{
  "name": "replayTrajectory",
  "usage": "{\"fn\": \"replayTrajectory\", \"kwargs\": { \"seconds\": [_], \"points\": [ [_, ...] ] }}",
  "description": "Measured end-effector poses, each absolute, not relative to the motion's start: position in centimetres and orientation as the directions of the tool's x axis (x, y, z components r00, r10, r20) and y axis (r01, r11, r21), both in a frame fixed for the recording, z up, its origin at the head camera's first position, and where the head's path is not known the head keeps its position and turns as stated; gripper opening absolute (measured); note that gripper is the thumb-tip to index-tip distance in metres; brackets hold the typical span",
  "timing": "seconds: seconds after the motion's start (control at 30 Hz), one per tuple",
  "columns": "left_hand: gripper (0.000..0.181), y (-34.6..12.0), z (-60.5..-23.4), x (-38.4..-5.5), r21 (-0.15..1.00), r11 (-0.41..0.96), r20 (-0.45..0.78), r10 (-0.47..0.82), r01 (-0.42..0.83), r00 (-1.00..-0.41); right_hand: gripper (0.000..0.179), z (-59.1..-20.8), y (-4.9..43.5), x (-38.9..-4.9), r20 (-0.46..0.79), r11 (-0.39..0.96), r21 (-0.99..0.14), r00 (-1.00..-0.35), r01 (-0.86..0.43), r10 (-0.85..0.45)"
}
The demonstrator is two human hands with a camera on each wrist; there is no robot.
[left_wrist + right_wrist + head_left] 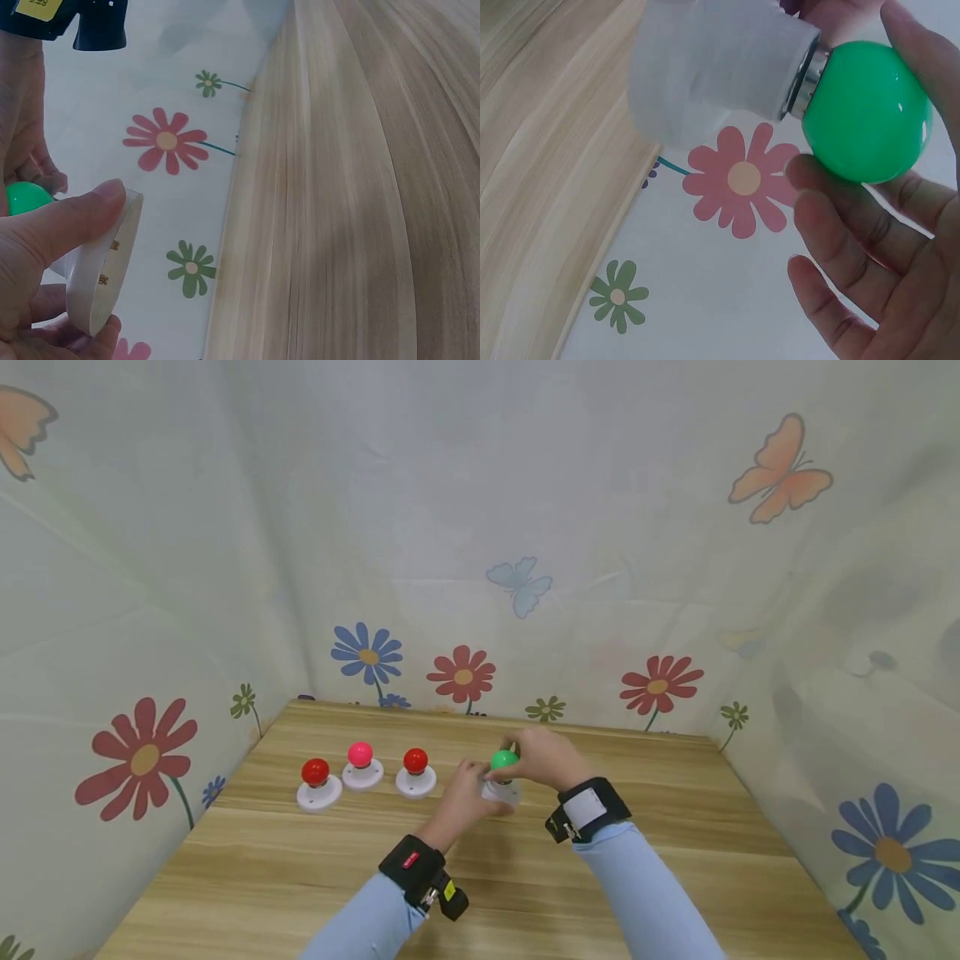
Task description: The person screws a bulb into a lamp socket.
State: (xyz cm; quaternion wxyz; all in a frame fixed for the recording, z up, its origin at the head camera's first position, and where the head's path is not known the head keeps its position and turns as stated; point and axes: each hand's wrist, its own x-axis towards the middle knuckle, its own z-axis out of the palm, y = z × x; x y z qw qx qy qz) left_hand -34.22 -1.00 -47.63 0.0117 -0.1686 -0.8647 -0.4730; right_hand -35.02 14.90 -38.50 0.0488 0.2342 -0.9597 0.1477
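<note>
A green light bulb (866, 112) sits in a white lamp socket (727, 64), its metal base partly showing at the socket's mouth. My left hand (465, 797) grips the socket by its round base, thumb on the rim in the left wrist view. With curled fingers and thumb my right hand (551, 757) holds the green bulb's globe. To the left stand a red bulb (416, 761), a pink bulb (361, 754) and another red bulb (315, 772), each upright in its own white socket.
The wooden table (637, 860) reaches back to a pale curtain (480, 485) printed with flowers and butterflies. The same fabric closes in both sides. The three bulbs in sockets stand on the table's left half.
</note>
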Motion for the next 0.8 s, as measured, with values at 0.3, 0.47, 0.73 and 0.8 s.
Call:
{"fn": "replayTrajectory", "kwargs": {
  "seconds": [0.3, 0.47, 0.73, 0.8],
  "points": [
    [0.072, -1.1, -47.9, -34.3, 0.833, 0.473, 0.175, 0.269, 0.288, -0.947, 0.056, -38.9, 14.8, -35.3, 0.132, 0.822, -0.304, -0.876, -0.481, -0.464],
    [0.070, -1.3, -47.7, -34.4, 0.820, 0.470, 0.221, 0.268, 0.327, -0.938, 0.075, -38.4, 16.1, -35.3, 0.087, 0.649, -0.408, -0.735, -0.642, -0.673],
    [0.069, -1.3, -47.7, -34.4, 0.806, 0.493, 0.222, 0.262, 0.328, -0.939, 0.056, -38.3, 16.3, -35.5, 0.079, 0.618, -0.414, -0.702, -0.669, -0.708],
    [0.068, -1.3, -47.8, -34.4, 0.808, 0.489, 0.225, 0.260, 0.329, -0.939, 0.053, -38.6, 16.2, -35.7, 0.096, 0.624, -0.408, -0.711, -0.667, -0.697]
  ]
}}
